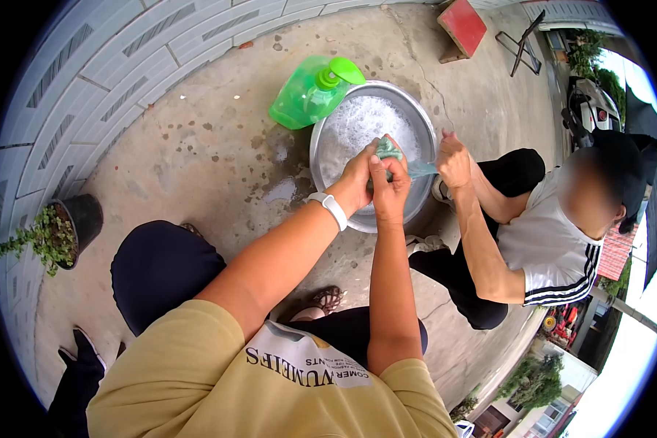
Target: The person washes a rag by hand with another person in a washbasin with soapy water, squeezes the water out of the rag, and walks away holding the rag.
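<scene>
Over a metal basin (320, 157) of sudsy water, my left hand (358, 177) and my right hand (391, 188) are closed together around a bunched, wet green cloth (388, 150). A white band circles my left wrist. From my right hand a thin, pale blue-green stretch of material (422, 168) runs to the fist of a person (454, 162) crouching on the right. Whether it is the same cloth I cannot tell. White foam (369, 117) covers part of the water beneath our hands.
A green pump bottle (299, 95) stands against the basin's far left side. A potted plant (84, 219) is by the tiled wall at left. A red-topped stool (463, 28) and a dark folding frame (522, 47) stand farther back. Wet patches mark the concrete floor (219, 175).
</scene>
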{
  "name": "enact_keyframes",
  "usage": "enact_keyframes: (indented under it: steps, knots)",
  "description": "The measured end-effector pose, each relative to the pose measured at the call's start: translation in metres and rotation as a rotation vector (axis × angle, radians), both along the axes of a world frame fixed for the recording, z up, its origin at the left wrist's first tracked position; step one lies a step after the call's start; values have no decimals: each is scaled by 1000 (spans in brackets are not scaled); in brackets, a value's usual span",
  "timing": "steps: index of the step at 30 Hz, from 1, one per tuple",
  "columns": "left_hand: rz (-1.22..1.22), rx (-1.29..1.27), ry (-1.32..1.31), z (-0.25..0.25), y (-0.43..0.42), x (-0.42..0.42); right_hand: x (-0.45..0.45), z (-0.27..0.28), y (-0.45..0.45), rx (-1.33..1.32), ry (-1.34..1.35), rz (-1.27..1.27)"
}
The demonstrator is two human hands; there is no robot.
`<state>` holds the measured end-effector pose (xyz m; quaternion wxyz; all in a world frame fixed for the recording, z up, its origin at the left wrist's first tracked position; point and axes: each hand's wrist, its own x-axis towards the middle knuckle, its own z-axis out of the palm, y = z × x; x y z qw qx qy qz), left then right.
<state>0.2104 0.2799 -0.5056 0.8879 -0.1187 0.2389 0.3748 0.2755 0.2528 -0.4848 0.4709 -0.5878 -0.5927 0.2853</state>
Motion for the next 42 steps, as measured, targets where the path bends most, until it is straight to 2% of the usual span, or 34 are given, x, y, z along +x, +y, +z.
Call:
enact_keyframes:
  steps: [3,5,7,9,10,14,20,22,31,38,42]
  knots:
    - [49,72,-137,1,-8,6,3,-3,-3,55,-11,-87]
    - [3,-161,-26,15,-9,5,6,0,-5,-34,-61,-207]
    - [22,-175,70,11,-13,16,15,-12,-3,20,-99,-209]
    - [0,-113,121,6,-18,21,16,-18,-4,-73,335,-373]
    - [-12,-142,129,3,-19,24,12,-13,-3,-69,362,-413]
    - [-107,-31,183,6,-26,24,19,-16,-4,-65,288,-427]
    - [-185,28,456,11,-29,29,20,-12,-3,-34,307,-479]
    - [-201,13,522,9,-30,30,22,-13,-3,-3,225,-492]
    - [-288,113,590,18,-29,20,23,-12,-4,-46,279,-503]
    - [-270,205,700,3,-33,25,26,-20,-5,-84,258,-456]
    - [-277,187,783,3,-30,24,27,-23,-2,-103,386,-496]
